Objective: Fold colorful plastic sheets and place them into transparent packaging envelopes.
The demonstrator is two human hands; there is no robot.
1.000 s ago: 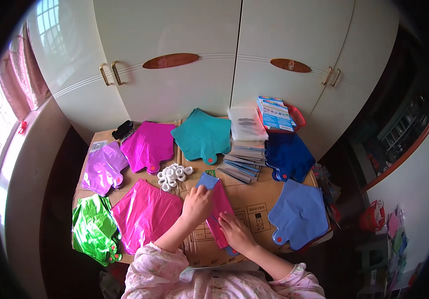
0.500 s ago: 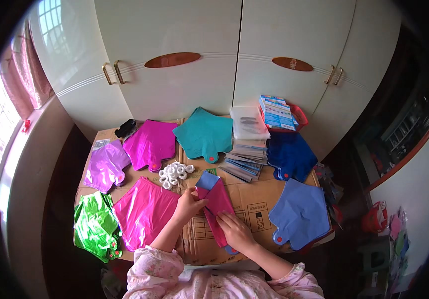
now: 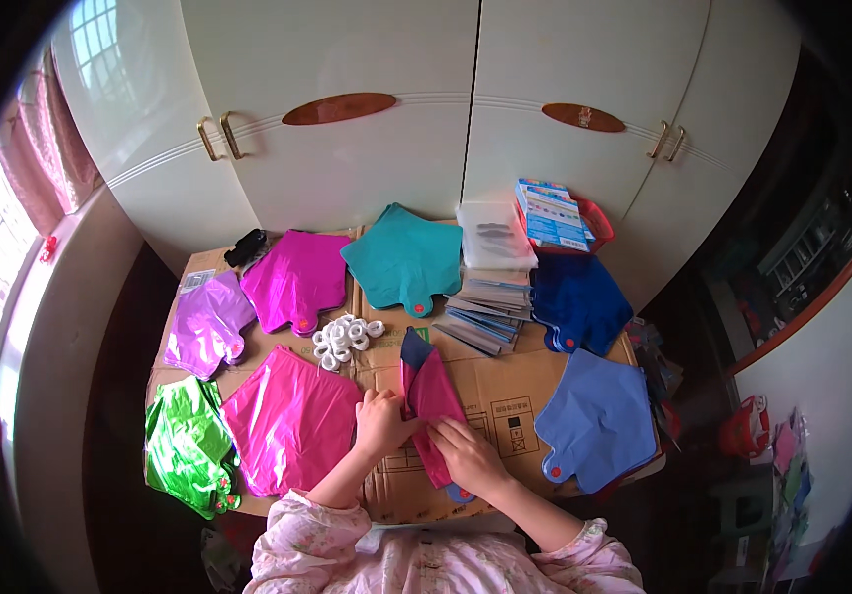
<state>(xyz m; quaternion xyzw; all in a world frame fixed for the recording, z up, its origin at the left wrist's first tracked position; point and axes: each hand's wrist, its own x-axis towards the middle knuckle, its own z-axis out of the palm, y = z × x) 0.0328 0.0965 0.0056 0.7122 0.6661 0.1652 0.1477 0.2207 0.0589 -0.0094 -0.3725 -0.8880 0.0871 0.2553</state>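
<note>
The tabletop (image 3: 505,381), covered in flattened brown cardboard, carried flat foil balloons spread around both hands. Farthest beyond the hands stood a white wardrobe (image 3: 367,148) with brass handles. Just left of the left hand (image 3: 382,424) lay a hot-pink balloon (image 3: 292,421), and past it, at the tabletop's left edge, a crumpled green balloon (image 3: 186,445). Right of the right hand (image 3: 469,455) lay a light-blue balloon (image 3: 599,421); beyond it, a dark-blue balloon (image 3: 576,302). Ahead of the hands sat a teal balloon (image 3: 406,259), a magenta balloon (image 3: 297,279) and a lilac balloon (image 3: 206,322).

The step in hand looked like folding. A folded magenta balloon (image 3: 431,401), dark blue at its far tip, lay lengthwise between the two hands. The left hand was curled shut on its left edge, and the right hand pressed it with fingers pinching its near end. Going on would likely call for flattening the fold evenly without tearing the foil.

Of packages, a stack of flat packets (image 3: 490,312) stood ahead and to the right of the hands, with a clear bag (image 3: 493,236) lying on top. Beside that, a blue printed card (image 3: 553,213) rested on a red tray (image 3: 599,223). A cluster of small white rings (image 3: 345,339) lay just beyond the left hand, and a printed square label (image 3: 517,421) showed on the cardboard just right of the right hand.
</note>
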